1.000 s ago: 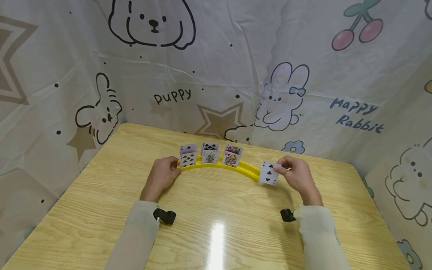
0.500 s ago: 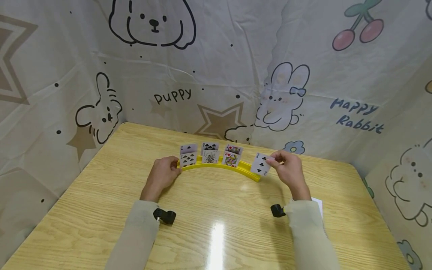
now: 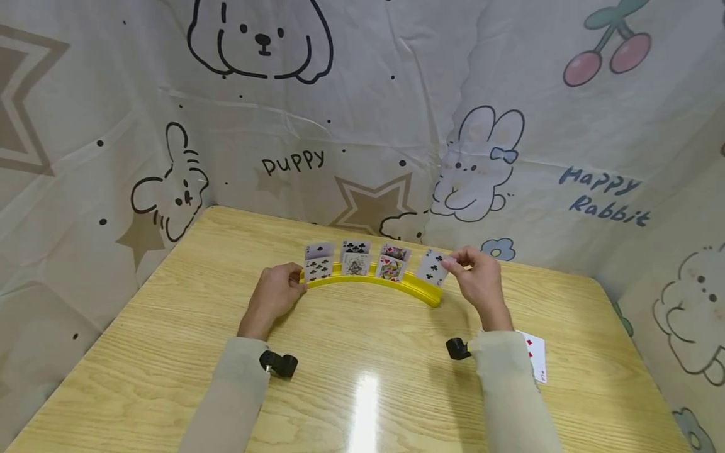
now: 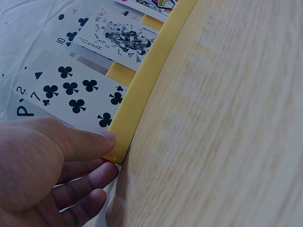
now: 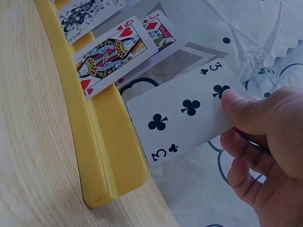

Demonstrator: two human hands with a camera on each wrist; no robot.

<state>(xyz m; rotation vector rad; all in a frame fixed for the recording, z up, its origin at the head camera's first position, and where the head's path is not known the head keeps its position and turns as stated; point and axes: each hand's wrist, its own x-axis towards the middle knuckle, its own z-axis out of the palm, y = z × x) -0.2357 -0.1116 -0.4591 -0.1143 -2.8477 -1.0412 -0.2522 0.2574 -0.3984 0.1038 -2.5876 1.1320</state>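
A curved yellow card holder [image 3: 421, 290] stands on the table with playing cards upright in two rows. My left hand [image 3: 275, 294] grips its left end, thumb at the front, beside the seven of clubs [image 4: 75, 90]. At the other end, my right hand [image 3: 478, 280] pinches the three of clubs [image 5: 189, 111] between thumb and fingers. That card's lower edge meets the holder's back row; whether it is inside the slot I cannot tell. Between the hands stand a joker [image 3: 355, 264] and a queen of hearts [image 5: 113, 54], with a jack of diamonds [image 5: 163, 33] behind the queen.
A diamond card [image 3: 537, 358] lies face up on the wooden table [image 3: 340, 352], partly hidden by my right sleeve. Behind the table hangs a printed cloth [image 3: 374, 113]. Each wrist carries a small black camera.
My right hand has carried the three of clubs leftward and up, from beyond the holder's right end to its back row. The diamond card has come into view. My left hand keeps its place.
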